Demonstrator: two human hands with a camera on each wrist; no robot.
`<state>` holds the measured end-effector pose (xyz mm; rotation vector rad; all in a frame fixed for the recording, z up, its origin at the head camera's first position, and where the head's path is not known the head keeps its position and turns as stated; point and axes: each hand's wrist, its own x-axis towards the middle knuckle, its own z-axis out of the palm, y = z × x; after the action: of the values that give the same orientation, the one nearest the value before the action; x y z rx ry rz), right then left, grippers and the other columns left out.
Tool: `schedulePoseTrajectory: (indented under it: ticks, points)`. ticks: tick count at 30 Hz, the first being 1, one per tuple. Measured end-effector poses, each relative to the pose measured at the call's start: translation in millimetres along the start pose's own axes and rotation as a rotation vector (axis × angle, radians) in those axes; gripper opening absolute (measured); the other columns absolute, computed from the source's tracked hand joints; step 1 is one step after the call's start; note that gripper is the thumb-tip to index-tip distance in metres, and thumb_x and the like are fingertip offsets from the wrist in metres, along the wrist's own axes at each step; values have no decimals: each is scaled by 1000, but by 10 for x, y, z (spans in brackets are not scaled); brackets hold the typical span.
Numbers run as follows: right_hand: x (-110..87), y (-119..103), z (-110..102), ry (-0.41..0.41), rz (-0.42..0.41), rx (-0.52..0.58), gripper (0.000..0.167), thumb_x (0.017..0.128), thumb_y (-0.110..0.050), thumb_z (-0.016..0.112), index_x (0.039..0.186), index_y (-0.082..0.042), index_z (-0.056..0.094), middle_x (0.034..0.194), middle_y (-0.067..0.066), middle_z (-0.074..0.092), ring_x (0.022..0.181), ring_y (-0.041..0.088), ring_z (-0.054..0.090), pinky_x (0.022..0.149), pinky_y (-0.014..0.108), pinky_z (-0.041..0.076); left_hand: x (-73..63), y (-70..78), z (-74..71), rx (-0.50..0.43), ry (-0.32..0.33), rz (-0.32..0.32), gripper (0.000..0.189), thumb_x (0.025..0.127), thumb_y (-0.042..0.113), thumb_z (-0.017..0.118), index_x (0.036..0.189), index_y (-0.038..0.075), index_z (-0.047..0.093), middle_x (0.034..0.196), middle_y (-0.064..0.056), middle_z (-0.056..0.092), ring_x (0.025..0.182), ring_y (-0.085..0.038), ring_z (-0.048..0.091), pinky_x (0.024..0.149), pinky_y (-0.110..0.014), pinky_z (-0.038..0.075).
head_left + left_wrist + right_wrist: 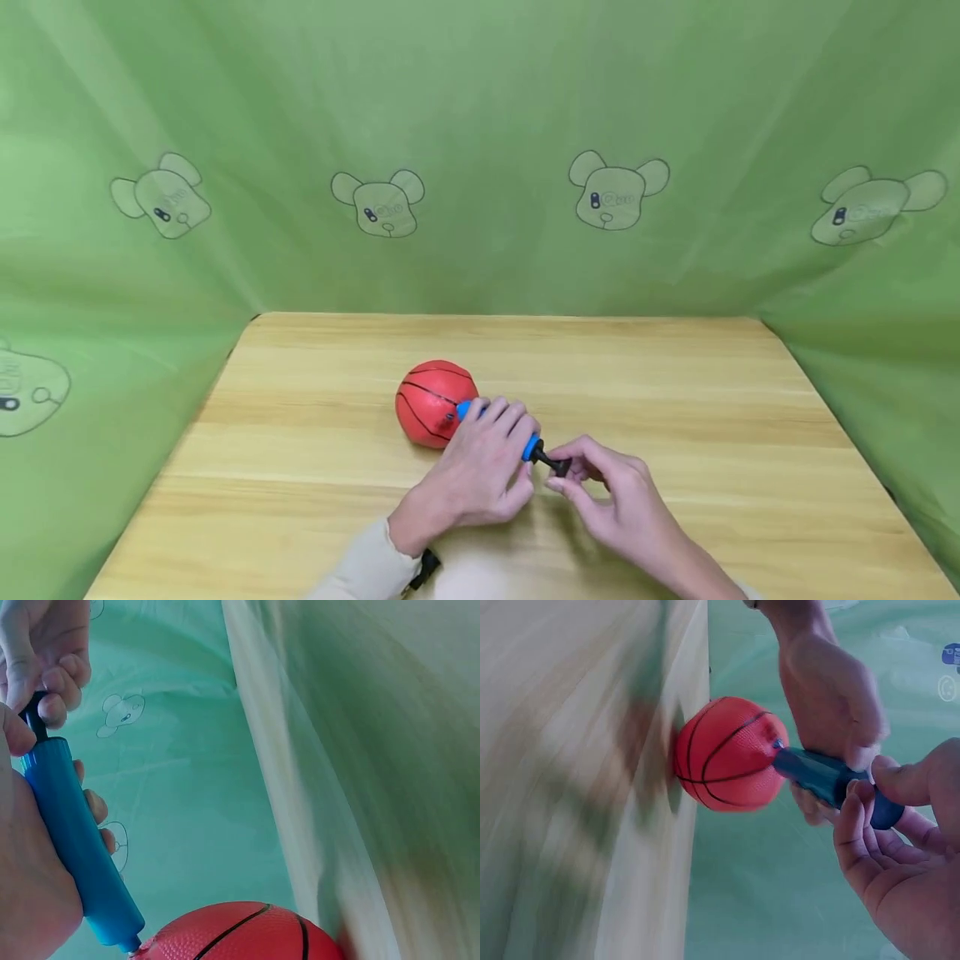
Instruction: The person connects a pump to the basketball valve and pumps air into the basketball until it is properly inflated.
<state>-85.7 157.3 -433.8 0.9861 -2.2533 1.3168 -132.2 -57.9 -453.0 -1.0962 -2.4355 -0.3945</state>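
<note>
A small red ball (431, 404) with black basketball lines rests on the table. A blue hand pump (82, 840) meets the ball at its nozzle end, as the left wrist and right wrist views show. My left hand (487, 467) grips the pump's blue barrel, its fingers wrapped over the top. With thumb and fingers my right hand (618, 500) pinches the black pump handle (558, 467), whose short black rod shows outside the barrel in the head view. In the right wrist view the ball (731, 754) sits just beyond the pump's tip.
The wooden table (300, 500) has green cloth (480, 100) with bear-head drawings around its back and sides. A black object (426, 570) shows by my left sleeve, near the front of the view.
</note>
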Motion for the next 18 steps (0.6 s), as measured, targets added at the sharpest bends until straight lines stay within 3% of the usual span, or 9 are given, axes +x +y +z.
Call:
schedulePoseTrajectory:
  ticks: [4, 10, 13, 18]
  points:
    - [-165, -88, -220, 11, 48, 40, 44, 76, 16, 80, 110, -9, 69, 88, -5, 70, 76, 8, 66, 80, 20, 56, -6, -56, -25, 6, -16, -32, 33, 84, 34, 42, 107, 15, 57, 99, 2, 52, 90, -17, 47, 86, -38, 39]
    - [-392, -215, -463, 49, 100, 12, 52, 69, 24, 79, 108, -9, 69, 88, -5, 72, 73, 8, 67, 74, 17, 56, 12, -24, -38, 19, -25, -31, 33, 85, 33, 45, 109, 15, 56, 103, 2, 54, 94, -17, 48, 87, -38, 40]
    - [-340, -135, -395, 43, 54, 36, 50, 70, 23, 79, 110, -7, 69, 91, -4, 72, 75, 9, 68, 77, 18, 56, 18, 7, -27, 30, -26, -27, 31, 85, 33, 45, 108, 16, 56, 101, 2, 53, 92, -17, 48, 86, -38, 39]
    - [-121, 78, -92, 45, -79, 70, 40, 77, 12, 80, 112, -4, 68, 89, -3, 71, 75, 9, 66, 77, 20, 57, 1, 17, -11, 32, -12, -40, 31, 84, 33, 41, 105, 16, 57, 96, 3, 52, 88, -18, 45, 84, -37, 38]
